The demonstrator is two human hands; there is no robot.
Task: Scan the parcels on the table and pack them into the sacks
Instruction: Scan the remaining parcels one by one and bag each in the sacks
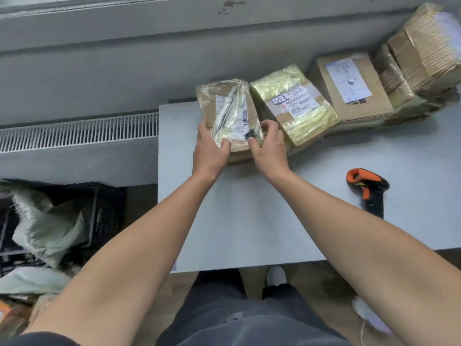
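Both hands, left hand [210,148] and right hand [270,146], fingers clamped on taped parcel [228,113] near corners. Seemingly stiff, light, slick-wrapped; best gripped by edges.

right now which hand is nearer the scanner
Right. The right hand grips the taped parcel at its near right corner, up and to the left of the scanner lying on the table. The left hand holds the parcel's left side, farther away.
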